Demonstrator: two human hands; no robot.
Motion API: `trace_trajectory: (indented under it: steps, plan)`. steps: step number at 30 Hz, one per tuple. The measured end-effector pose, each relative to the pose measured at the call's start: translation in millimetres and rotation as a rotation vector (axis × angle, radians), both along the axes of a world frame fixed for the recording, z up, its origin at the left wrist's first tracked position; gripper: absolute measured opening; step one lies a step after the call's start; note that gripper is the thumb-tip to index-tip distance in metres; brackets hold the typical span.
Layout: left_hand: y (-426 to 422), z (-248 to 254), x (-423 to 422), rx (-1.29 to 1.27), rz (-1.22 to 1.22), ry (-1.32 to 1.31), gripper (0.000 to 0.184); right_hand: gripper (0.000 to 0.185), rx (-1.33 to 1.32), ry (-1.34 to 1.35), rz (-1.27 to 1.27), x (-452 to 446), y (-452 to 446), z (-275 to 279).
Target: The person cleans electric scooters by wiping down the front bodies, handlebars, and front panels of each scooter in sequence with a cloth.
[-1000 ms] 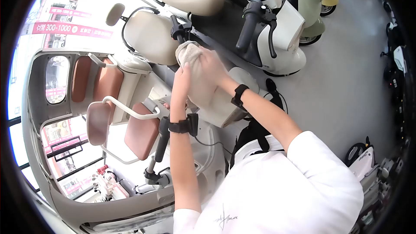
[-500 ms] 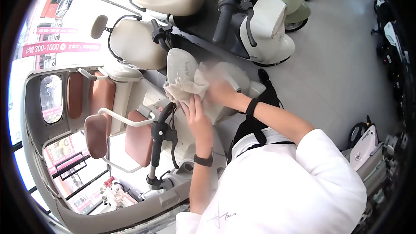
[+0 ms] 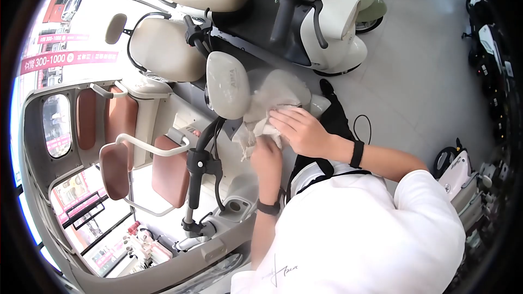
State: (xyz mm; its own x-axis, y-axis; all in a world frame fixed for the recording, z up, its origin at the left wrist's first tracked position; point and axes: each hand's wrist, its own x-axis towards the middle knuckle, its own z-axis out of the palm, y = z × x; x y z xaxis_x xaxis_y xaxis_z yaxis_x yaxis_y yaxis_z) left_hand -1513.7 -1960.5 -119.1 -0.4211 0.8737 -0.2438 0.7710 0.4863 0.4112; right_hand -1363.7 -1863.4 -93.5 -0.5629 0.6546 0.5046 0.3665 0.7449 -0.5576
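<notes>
A crumpled cream cloth (image 3: 265, 128) is bunched between my two hands, in front of a scooter's pale front panel. My left hand (image 3: 266, 158) is closed around its lower part, fingertips partly hidden. My right hand (image 3: 299, 130) grips the cloth from the right, fingers pressed together over it. Just left of the cloth, the glossy cream handlebar cover (image 3: 228, 85) marked AIMA stands uncovered. A rounded cream body part (image 3: 282, 90) lies beyond my hands. The black handlebar grip (image 3: 195, 188) is left of my left hand, apart from it.
Brown seats (image 3: 170, 171) with white armrests are inside the vehicle frame at left. Another scooter with a beige seat (image 3: 166, 49) stands close behind, and a cream scooter (image 3: 329, 27) is further back. Grey floor (image 3: 419, 87) extends right, toward dark vehicles (image 3: 490, 76) along the edge.
Both hands have moved down and right with the cloth, away from the AIMA handlebar cover. My right hand, blurred before, now shows clearly over the cloth. The view has shifted slightly.
</notes>
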Motion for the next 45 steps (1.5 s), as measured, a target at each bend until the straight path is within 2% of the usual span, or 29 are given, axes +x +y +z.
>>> trace_trajectory:
  steps: [4,7,11,13,15,19,22,25,27,29,35,38,41,44,45]
  plan:
    - [-5,4,-6,-0.079,0.105,-0.052,0.044,0.039,0.037,-0.017,0.069,-27,-10,-28]
    - [-17,-38,-21,-0.144,0.231,0.021,0.038,0.038,0.07,-0.066,0.057,-37,-10,-65]
    - [-29,-40,-24,-0.004,0.122,0.006,0.023,0.027,-0.079,-0.037,0.119,-40,0,-73]
    - [-36,-29,-21,0.136,0.045,0.005,0.018,0.022,-0.116,0.001,0.153,-31,7,-65]
    - [-48,-3,-11,0.165,0.039,0.074,0.019,0.022,-0.182,0.019,0.175,-12,10,-44]
    - [-95,48,0,0.337,-0.052,0.219,0.018,0.024,-0.048,0.076,0.123,29,2,25]
    - [-102,82,9,0.521,0.036,0.175,0.015,0.024,0.022,0.119,0.116,44,-6,58]
    - [-82,71,7,0.489,0.153,0.171,0.011,0.023,0.036,0.071,0.073,30,-2,29]
    - [-60,36,-5,0.36,0.267,0.097,0.011,0.022,-0.053,0.031,0.043,11,7,-23]
    - [-41,5,-13,0.334,0.301,0.086,0.011,0.022,-0.146,-0.01,0.011,-10,9,-82]
    - [-43,-10,-20,0.397,0.42,-0.046,0.016,0.023,-0.123,0.04,0.06,-30,-7,-92]
    - [-64,-19,-33,0.34,0.424,0.008,0.022,0.023,-0.093,0.036,0.142,-21,-14,-91]
    - [-66,-25,-40,0.384,0.331,0.059,0.028,0.026,-0.082,0.051,0.154,-21,-9,-92]
    - [-43,-33,-34,0.373,0.167,0.34,0.038,0.033,-0.12,0.032,0.094,-27,12,-94]
    - [-33,-33,-28,0.344,0.131,0.316,0.043,0.036,-0.135,0.016,0.059,-28,21,-95]
